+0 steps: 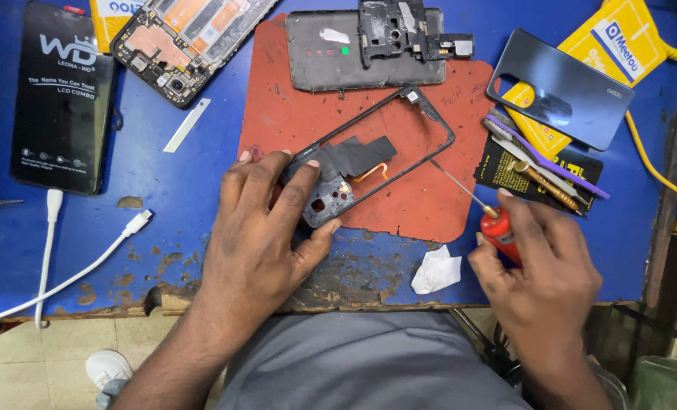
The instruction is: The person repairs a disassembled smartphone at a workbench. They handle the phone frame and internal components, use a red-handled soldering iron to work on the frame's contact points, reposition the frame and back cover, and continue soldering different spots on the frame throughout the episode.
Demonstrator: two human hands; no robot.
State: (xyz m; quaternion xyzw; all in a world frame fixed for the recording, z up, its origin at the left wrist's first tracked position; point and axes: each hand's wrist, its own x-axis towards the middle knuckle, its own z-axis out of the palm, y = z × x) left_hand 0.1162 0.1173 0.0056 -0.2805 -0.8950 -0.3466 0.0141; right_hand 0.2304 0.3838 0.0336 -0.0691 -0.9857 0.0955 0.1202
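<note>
My left hand grips the near end of a black phone middle frame that lies slantwise on a red mat; fingers rest over its camera cut-out end. A black flex piece with an orange ribbon sits inside the frame. My right hand holds a red-handled screwdriver, its thin shaft pointing up-left toward the frame's right edge, tip just short of it.
Behind lie a grey back cover with a black bracket, an opened phone, a dark back panel, a black box, tools on a pouch, a white cable and a tissue.
</note>
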